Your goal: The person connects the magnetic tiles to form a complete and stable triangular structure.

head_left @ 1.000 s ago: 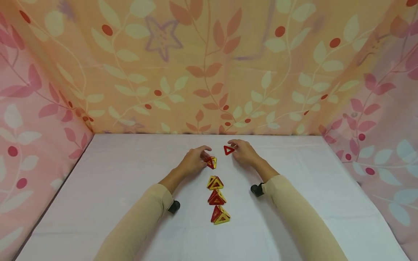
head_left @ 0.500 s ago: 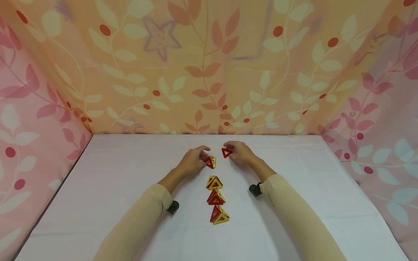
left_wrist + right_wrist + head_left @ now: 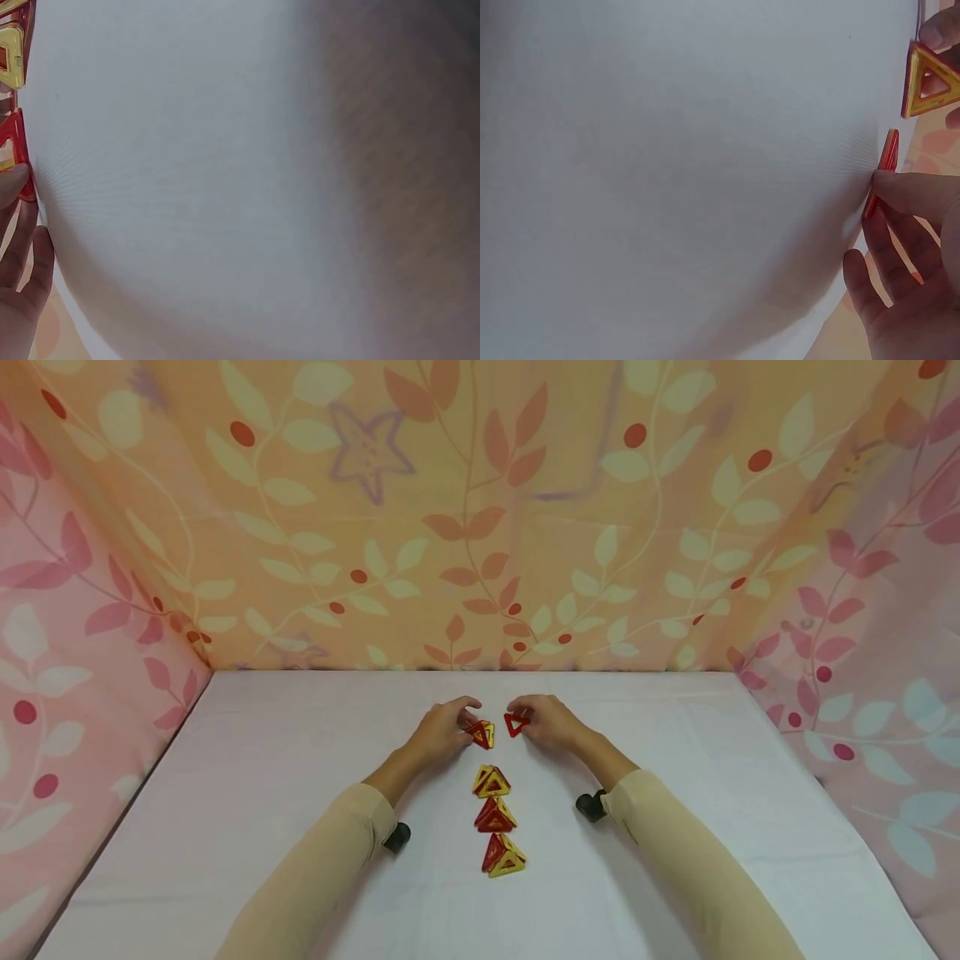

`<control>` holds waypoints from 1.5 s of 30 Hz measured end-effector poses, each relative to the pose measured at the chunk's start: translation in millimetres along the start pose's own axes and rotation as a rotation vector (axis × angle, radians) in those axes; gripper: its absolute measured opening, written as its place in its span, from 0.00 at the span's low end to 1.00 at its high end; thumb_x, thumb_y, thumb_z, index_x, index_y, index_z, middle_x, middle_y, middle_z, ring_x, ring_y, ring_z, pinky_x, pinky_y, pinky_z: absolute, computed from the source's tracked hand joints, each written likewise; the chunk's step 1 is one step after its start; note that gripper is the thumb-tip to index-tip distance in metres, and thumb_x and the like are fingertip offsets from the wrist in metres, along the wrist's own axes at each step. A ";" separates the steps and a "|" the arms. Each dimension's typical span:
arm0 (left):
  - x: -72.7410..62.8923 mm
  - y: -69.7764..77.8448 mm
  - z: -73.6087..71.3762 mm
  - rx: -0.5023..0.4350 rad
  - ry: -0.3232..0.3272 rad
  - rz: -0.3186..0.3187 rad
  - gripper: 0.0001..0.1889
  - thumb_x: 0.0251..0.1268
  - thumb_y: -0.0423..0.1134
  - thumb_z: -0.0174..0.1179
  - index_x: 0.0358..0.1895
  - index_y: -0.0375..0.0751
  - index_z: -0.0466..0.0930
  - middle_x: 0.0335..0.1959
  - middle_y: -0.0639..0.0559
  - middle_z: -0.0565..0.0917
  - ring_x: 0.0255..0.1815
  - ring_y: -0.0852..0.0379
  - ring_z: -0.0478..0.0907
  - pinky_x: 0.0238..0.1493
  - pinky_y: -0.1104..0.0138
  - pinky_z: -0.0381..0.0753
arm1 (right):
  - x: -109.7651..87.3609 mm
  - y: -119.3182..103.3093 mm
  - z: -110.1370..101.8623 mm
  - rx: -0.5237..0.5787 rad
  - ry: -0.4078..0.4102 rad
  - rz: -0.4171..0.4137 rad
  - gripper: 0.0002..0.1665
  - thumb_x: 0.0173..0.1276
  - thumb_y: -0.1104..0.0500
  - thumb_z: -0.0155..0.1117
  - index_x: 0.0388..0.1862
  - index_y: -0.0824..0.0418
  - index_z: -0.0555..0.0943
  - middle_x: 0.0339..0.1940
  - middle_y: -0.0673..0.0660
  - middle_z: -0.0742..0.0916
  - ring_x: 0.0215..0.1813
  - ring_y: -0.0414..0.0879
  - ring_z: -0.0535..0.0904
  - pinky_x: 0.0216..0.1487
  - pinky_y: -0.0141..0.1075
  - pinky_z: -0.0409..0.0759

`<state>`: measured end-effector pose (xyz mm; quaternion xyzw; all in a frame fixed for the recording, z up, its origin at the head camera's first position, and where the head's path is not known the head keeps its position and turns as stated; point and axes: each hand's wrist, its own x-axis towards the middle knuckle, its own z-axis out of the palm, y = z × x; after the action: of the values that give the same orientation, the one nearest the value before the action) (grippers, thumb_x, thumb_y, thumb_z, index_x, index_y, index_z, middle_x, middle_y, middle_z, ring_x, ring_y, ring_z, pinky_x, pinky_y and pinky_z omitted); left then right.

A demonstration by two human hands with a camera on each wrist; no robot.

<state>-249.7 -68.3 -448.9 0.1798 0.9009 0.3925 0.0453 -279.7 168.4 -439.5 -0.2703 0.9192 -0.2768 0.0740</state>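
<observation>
My left hand holds a small pyramid of red and yellow triangular magnetic tiles by its left side. Its thumb lies against a red face in the left wrist view. Just to the right, my right hand pinches a single red triangular tile between thumb and fingers; the right wrist view shows that red tile edge-on. A narrow gap separates it from the pyramid, whose yellow face is turned this way.
Three more red and yellow tile pyramids stand in a column toward me: the far one, the middle one and the near one. White cloth covers the table. A patterned curtain rises behind its back edge.
My right hand has come left and toward me with the red tile, narrowing the gap to the pyramid. My left hand stays almost where it was, still holding the pyramid.
</observation>
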 end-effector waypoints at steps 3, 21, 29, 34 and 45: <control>0.0 0.3 -0.6 0.004 -0.003 -0.001 0.26 0.60 0.25 0.66 0.62 0.39 0.75 0.47 0.48 0.87 0.53 0.49 0.80 0.67 0.49 0.67 | -2.6 -3.3 0.3 -0.001 -0.011 -0.017 0.22 0.64 0.72 0.65 0.57 0.66 0.80 0.49 0.59 0.86 0.50 0.52 0.81 0.58 0.47 0.78; -0.7 0.4 -0.9 0.009 0.009 -0.005 0.25 0.60 0.25 0.67 0.62 0.39 0.76 0.47 0.49 0.87 0.54 0.49 0.80 0.67 0.49 0.66 | -4.5 -14.1 3.9 0.005 -0.049 0.003 0.21 0.63 0.68 0.70 0.56 0.63 0.82 0.46 0.56 0.86 0.47 0.48 0.80 0.55 0.43 0.80; 0.8 -0.4 -0.8 0.015 0.011 0.003 0.25 0.60 0.25 0.67 0.61 0.39 0.76 0.47 0.48 0.87 0.54 0.48 0.79 0.67 0.48 0.66 | -2.6 -15.4 6.4 -0.010 -0.043 -0.019 0.20 0.63 0.67 0.71 0.55 0.63 0.82 0.45 0.56 0.86 0.47 0.48 0.80 0.55 0.42 0.80; 1.3 -2.3 0.8 0.011 0.009 0.001 0.25 0.60 0.25 0.67 0.61 0.39 0.76 0.47 0.48 0.87 0.54 0.49 0.80 0.67 0.48 0.66 | -1.6 -16.6 8.4 -0.003 -0.044 -0.038 0.20 0.62 0.68 0.71 0.53 0.65 0.83 0.44 0.57 0.86 0.45 0.48 0.80 0.53 0.42 0.81; 0.4 -2.4 2.2 -0.001 0.010 0.001 0.24 0.60 0.26 0.67 0.61 0.39 0.76 0.48 0.47 0.87 0.54 0.49 0.81 0.67 0.48 0.68 | -0.2 -16.4 11.3 -0.008 -0.039 -0.053 0.18 0.62 0.68 0.72 0.51 0.64 0.83 0.41 0.55 0.86 0.43 0.46 0.79 0.51 0.40 0.81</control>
<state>-250.2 -68.1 -452.1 0.1781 0.9008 0.3940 0.0405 -268.8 151.7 -440.0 -0.3005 0.9111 -0.2694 0.0835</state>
